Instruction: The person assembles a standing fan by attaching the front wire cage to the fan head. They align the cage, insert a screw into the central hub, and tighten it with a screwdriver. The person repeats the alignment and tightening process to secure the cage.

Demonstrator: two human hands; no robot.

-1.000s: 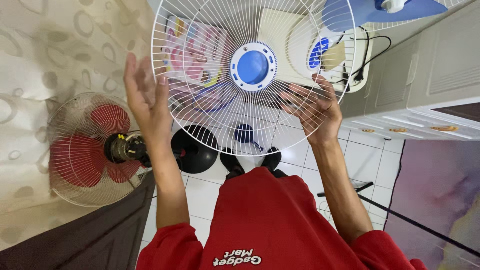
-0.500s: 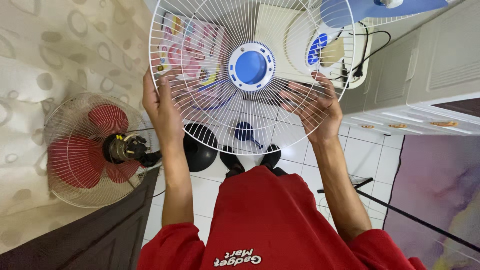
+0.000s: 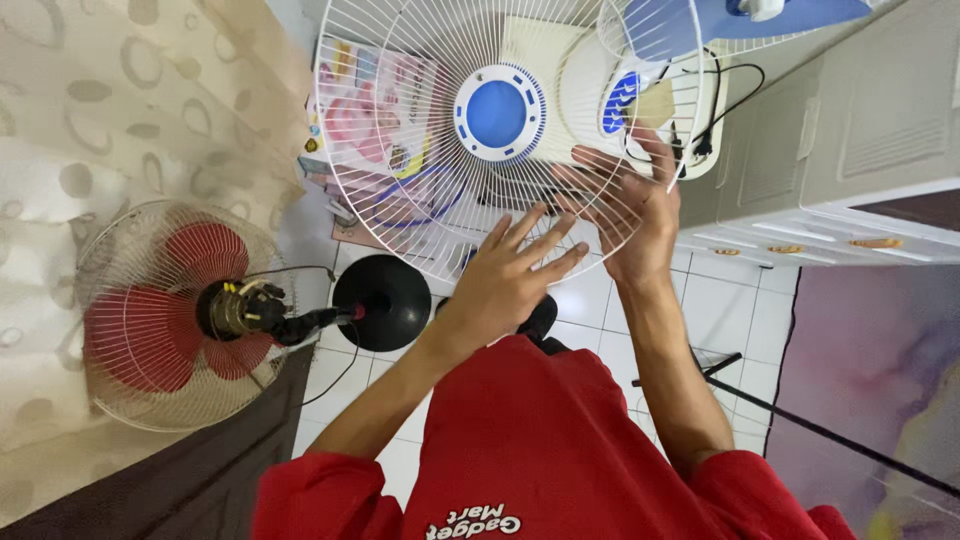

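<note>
The left hand [image 3: 505, 275] lies flat, fingers spread, against the near rim of the white wire fan guard [image 3: 420, 120], gripping nothing. Only the right hand [image 3: 635, 215], fingers curled through the far-side wires, holds it, so it could tip or slip. Beyond the fingertips sits its blue centre cap [image 3: 497, 112]

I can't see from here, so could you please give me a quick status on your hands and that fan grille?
Right hand behind white fan grille, gripping its rim. Left hand open, fingers against the lower wires. Grille held up, tilted. Red standing fan off to the left, apart.
</note>
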